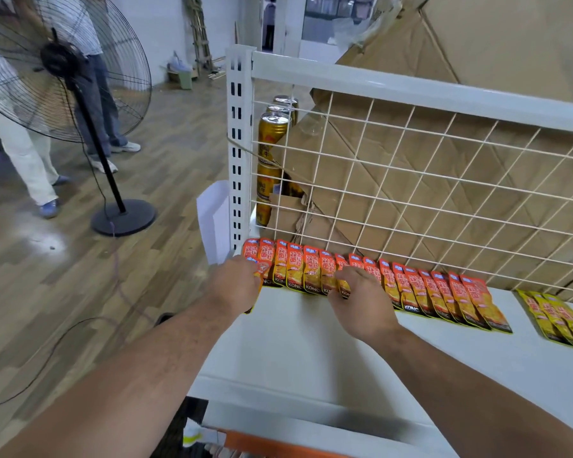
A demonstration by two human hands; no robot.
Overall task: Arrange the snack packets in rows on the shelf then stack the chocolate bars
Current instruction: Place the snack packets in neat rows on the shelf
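Forearms reach in from the near edge. Fingers (249,266) of the left hand (235,285) are curled round a loose packet (262,270) at the left end of the row, and an orange corner of it shows beneath the palm. The right hand (361,302) has bent fingertips on the lower edges of packets mid-row; I cannot tell whether it pinches or only presses.

Orange snack packets (411,285) lie overlapped along the wire mesh (411,193) at the back of the white shelf (311,352), with yellow packets (556,322) well apart to the right. Row-arranging looks to be under way. The next move calls for seating the held packet square against its neighbour. No chocolate bars show.
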